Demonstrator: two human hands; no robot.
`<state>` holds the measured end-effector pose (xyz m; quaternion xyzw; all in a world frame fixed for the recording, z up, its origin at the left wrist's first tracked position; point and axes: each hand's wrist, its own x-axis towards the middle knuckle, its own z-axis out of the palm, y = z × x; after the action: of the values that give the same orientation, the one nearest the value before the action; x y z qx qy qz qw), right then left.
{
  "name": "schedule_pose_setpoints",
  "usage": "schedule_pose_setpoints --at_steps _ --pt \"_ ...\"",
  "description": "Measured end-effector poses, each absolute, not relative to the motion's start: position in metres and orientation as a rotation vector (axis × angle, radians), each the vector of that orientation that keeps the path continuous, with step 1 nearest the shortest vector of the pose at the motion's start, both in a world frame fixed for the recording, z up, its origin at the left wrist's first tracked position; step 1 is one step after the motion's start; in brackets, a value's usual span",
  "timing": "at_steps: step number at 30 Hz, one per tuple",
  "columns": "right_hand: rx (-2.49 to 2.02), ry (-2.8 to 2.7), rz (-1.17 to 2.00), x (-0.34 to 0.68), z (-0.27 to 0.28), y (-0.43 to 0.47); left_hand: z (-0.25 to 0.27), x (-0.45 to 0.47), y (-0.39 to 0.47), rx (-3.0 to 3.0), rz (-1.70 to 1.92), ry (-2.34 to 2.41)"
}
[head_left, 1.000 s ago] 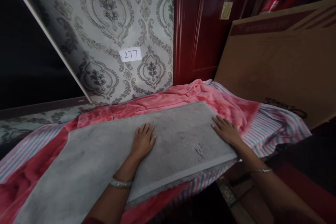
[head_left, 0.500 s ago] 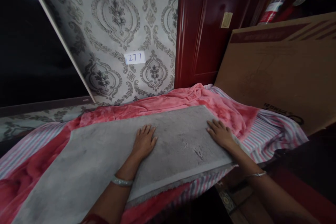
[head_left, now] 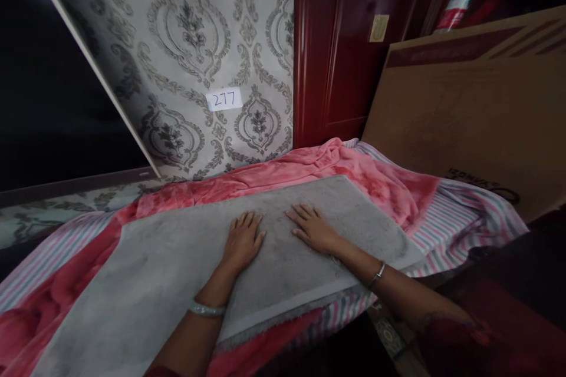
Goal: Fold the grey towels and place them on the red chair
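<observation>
A grey mat (head_left: 145, 271) with a short-pile fringe along its near edge lies spread over a pink plush blanket (head_left: 384, 185). My left hand (head_left: 243, 240) rests flat on the middle of the mat, palm down with its fingers apart. To its right, my right hand (head_left: 313, 228) also lies palm down on the mat, fingers stretched toward the left. Neither hand grips anything. Under the blanket, a striped cloth (head_left: 460, 215) shows at both ends.
A large dark screen (head_left: 66, 94) stands at the left. Behind the bedding are a patterned wall with a paper label (head_left: 224, 99) reading 277 and a dark red wooden panel (head_left: 336, 59). At the right lean a cardboard box (head_left: 469, 106) and, behind it, a plastic bottle (head_left: 462, 3).
My right hand has slid left across the mat, from near its right edge to close beside my left hand. My left hand stays in place.
</observation>
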<state>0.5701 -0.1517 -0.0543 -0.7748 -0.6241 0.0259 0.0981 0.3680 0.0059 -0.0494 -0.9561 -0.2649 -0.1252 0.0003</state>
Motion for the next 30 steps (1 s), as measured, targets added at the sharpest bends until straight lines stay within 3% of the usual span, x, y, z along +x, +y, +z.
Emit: schedule_pose_setpoints --at_steps 14,30 --pt "-2.744 -1.29 -0.054 0.696 -0.064 -0.184 -0.047 0.368 0.006 -3.025 -0.359 -0.84" --pt "-2.899 -0.959 0.031 0.693 -0.06 -0.184 -0.046 0.368 0.004 -3.039 -0.342 -0.846"
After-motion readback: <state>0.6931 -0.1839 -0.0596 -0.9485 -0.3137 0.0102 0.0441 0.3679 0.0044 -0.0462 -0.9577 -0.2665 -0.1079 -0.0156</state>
